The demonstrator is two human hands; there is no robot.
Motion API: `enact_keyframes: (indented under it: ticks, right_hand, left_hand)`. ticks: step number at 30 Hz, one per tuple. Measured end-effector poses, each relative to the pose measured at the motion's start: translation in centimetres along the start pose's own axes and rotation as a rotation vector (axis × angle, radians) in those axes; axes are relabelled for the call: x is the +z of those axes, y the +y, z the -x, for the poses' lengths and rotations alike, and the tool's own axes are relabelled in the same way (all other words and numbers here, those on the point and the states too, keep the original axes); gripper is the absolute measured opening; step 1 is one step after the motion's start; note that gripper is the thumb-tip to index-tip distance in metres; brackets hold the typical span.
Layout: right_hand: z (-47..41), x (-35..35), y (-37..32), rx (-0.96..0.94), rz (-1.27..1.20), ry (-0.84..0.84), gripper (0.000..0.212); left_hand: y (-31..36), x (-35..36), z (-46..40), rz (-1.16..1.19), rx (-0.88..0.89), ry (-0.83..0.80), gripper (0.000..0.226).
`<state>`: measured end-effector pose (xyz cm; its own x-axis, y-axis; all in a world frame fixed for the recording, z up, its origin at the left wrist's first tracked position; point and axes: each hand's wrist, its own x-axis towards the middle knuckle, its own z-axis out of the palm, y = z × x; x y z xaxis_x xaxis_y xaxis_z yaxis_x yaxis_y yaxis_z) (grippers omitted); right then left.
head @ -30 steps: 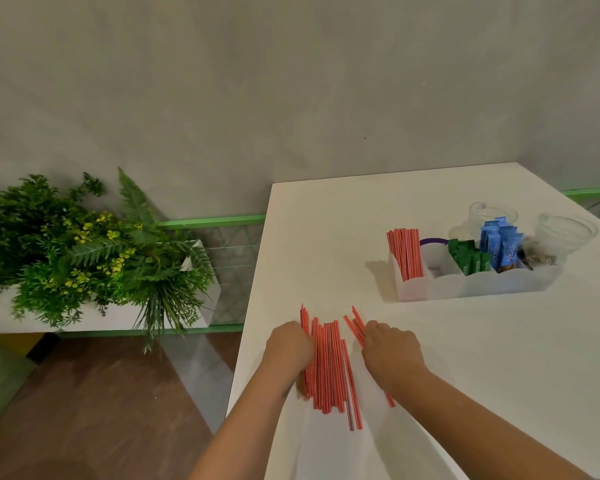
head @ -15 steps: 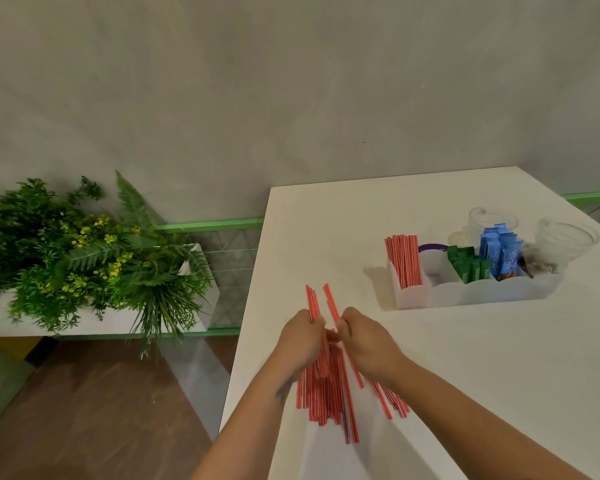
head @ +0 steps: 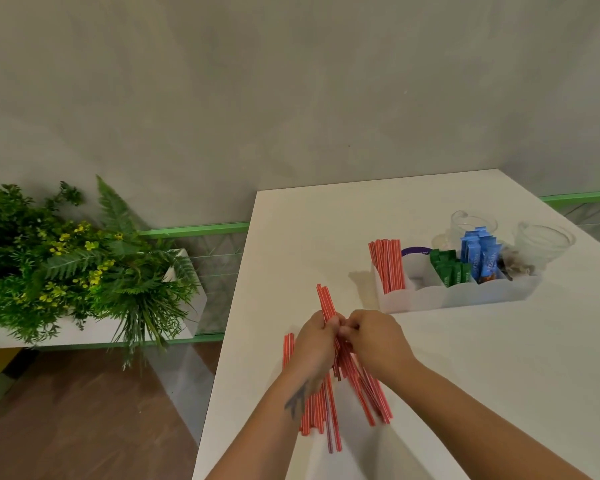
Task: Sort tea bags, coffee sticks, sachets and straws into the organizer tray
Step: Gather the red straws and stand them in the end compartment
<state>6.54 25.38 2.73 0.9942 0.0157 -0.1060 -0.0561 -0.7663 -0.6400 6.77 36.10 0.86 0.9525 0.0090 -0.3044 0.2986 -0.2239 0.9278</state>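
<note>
A loose pile of red straws [head: 326, 407] lies near the left edge of the white table [head: 465, 375]. My left hand [head: 317, 344] grips a bundle of them, their tips sticking up past my fingers. My right hand [head: 374, 337] pinches straws beside it, the fingertips of both hands meeting. The white organizer tray [head: 447, 297] stands to the right, holding upright red straws [head: 388, 265], green sachets [head: 451, 270], blue coffee sticks [head: 480, 254] and dark packets [head: 515, 265].
Two clear glass cups [head: 542, 239] stand behind the tray. A planter with green foliage [head: 66, 268] sits left of the table, below it a wooden floor. The table's left edge runs close to my left hand.
Both hands went from lying flat on the spread straws to gathering them together. A bundle is now lifted and angled, with the hands closer to each other.
</note>
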Motion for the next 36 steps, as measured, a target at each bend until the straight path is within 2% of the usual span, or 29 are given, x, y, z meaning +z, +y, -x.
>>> enact_keyframes:
  ticks: [4,6,8,11,12,14,17,19,20,22,25,27,28,30,36]
  right_hand:
    - [0.2,-2.4,0.8,0.009,0.014,0.114,0.016]
    - [0.5,-3.6,1.0,-0.047,-0.076,0.204,0.023]
    - [1.0,-4.9,1.2,-0.16,-0.157,0.298,0.04]
    - [1.4,-6.2,1.3,-0.352,-0.036,0.318,0.053]
    - [1.6,-6.6,1.4,-0.385,0.035,0.311,0.051]
    - [1.7,-6.9,1.8,-0.392,0.136,0.285,0.047]
    - [2.1,-6.9,2.7,-0.337,0.158,0.239,0.042]
    - [2.2,-6.6,3.6,-0.315,0.172,0.186,0.04]
    - [2.2,-6.4,4.0,-0.312,0.171,0.154,0.04]
    - [2.1,-6.1,4.7,-0.302,0.155,0.106,0.039]
    - [1.8,-6.2,5.1,-0.253,0.068,0.088,0.04]
    - [1.6,-6.7,5.4,-0.2,-0.039,0.089,0.037]
    - [1.5,-7.0,5.4,-0.188,-0.087,0.098,0.033]
    - [1.2,-7.9,5.2,-0.198,-0.146,0.131,0.021]
    - [-0.9,-11.9,3.2,-0.255,-0.163,0.167,0.014]
  left_hand:
    - [1.5,1.2,0.7,-0.135,0.223,0.065,0.026]
    - [2.0,2.0,1.0,-0.146,0.313,0.041,0.024]
    - [2.3,3.3,1.1,-0.039,0.33,-0.029,0.023]
    - [2.1,5.4,0.8,0.177,0.311,-0.15,0.027]
    - [2.1,6.0,0.7,0.237,0.279,-0.191,0.029]
    - [2.0,6.9,0.4,0.145,0.322,-0.191,0.03]
    - [1.4,8.0,0.3,-0.009,0.463,-0.09,0.02]
    - [0.2,8.9,0.0,-0.073,0.507,-0.015,0.02]
    - [-0.6,9.3,-0.2,-0.089,0.49,-0.03,0.022]
    - [-1.7,10.0,-0.5,-0.036,0.427,-0.099,0.02]
    - [-1.7,9.8,-0.5,-0.066,0.366,-0.032,0.022]
    - [-0.9,9.4,-0.1,-0.014,0.367,-0.067,0.027]
    - [-0.7,9.4,0.1,0.033,0.377,-0.108,0.032]
    - [0.3,9.4,0.3,-0.018,0.445,-0.1,0.038]
    - [5.3,8.4,-0.3,-0.014,0.519,-0.136,0.033]
